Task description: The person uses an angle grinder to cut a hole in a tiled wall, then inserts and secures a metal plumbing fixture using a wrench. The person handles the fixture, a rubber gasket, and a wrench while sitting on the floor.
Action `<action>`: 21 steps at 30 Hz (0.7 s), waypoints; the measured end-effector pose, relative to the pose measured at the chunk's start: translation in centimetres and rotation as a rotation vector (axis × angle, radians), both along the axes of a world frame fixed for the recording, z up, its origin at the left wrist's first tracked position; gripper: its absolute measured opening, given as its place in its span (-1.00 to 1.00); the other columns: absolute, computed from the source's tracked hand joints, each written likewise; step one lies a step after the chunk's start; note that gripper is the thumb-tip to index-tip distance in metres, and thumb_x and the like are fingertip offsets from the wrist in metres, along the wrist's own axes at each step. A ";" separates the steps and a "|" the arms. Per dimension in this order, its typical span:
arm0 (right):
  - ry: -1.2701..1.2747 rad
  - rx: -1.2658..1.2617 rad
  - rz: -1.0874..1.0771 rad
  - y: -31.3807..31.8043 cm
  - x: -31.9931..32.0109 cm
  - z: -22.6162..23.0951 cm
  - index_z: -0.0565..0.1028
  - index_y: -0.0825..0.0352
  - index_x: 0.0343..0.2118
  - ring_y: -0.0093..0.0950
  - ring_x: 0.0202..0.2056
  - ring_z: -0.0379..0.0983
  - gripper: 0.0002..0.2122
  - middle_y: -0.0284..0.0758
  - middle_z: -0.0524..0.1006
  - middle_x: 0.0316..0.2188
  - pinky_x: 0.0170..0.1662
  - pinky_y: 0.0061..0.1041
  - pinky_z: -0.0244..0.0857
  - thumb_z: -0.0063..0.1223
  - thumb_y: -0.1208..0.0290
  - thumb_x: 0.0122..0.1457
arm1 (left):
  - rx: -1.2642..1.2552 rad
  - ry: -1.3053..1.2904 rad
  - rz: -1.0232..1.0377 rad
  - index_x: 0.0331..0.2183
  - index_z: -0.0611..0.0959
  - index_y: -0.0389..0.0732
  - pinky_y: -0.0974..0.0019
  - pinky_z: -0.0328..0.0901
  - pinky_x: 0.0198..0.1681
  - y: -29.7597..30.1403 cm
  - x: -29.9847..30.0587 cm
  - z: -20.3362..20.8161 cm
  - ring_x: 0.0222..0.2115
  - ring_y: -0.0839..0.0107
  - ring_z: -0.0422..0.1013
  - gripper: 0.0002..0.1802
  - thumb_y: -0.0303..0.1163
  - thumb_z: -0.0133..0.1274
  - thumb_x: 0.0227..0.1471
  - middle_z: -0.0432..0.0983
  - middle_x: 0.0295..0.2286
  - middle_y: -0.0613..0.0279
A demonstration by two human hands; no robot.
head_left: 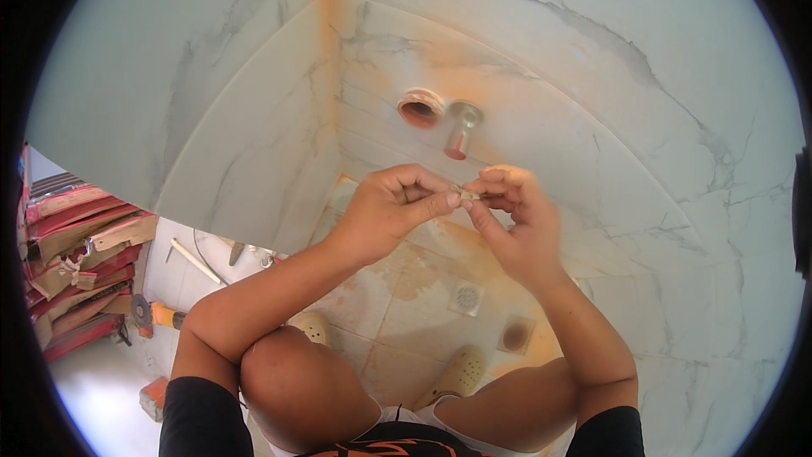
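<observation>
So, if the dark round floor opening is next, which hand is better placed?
Probably the right hand: it appears nearer the floor opening, while the left hand sits farther left. Both are occupied, though, pinching a small pale piece.

The wall (609, 118) is faced in smooth, marble-look tile, streaked with powdery orange. The floor (419, 279) is tiled and dulled by patchy residue. Shiny metal is shown by the pipe fitting (463, 127). The clogs (463, 372) are moulded in a matt, foam-like material. The stacked cartons (93, 262) are made of rough, torn cardboard. A dull surface is shown by the small piece (469, 195).
</observation>
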State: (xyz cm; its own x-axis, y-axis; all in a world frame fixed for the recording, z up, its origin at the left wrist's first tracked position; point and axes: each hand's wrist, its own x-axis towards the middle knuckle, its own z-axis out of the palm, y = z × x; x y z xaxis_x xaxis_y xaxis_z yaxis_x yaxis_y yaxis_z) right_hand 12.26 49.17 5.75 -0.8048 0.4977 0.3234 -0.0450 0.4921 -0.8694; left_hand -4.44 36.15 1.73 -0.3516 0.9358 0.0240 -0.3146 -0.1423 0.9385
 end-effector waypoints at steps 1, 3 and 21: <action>-0.012 -0.034 0.004 0.1 0.0 0.0 0.43 0.41 0.04 -0.49 -0.07 0.62 -0.67 -0.22 0.62 -0.10 -0.01 -0.48 0.54 0.24 0.66 0.24 | 0.025 0.017 0.015 -0.20 0.70 -0.32 0.39 0.46 -0.09 0.1 0.1 -0.2 -0.15 0.51 0.55 -0.84 -0.45 0.28 0.20 0.67 -0.18 0.17; 0.008 -0.143 0.030 0.2 0.1 0.1 0.40 0.41 0.06 -0.50 -0.07 0.61 -0.64 -0.21 0.61 -0.11 -0.02 -0.49 0.53 0.23 0.68 0.24 | 0.128 0.176 0.095 -0.23 0.69 -0.34 0.38 0.48 -0.07 0.1 0.4 -0.3 -0.14 0.47 0.54 -0.87 -0.52 0.27 0.18 0.59 -0.11 0.12; 0.050 -0.406 0.064 0.5 0.8 2.1 0.35 0.37 0.17 -0.55 -0.15 0.57 -0.55 -0.30 0.59 -0.21 -0.06 -0.55 0.48 0.18 0.73 0.23 | 0.167 0.072 0.003 -0.09 0.64 -0.35 0.46 0.45 -0.13 0.7 1.7 0.5 -0.17 0.58 0.54 -0.78 -0.54 0.21 0.22 0.64 -0.20 0.23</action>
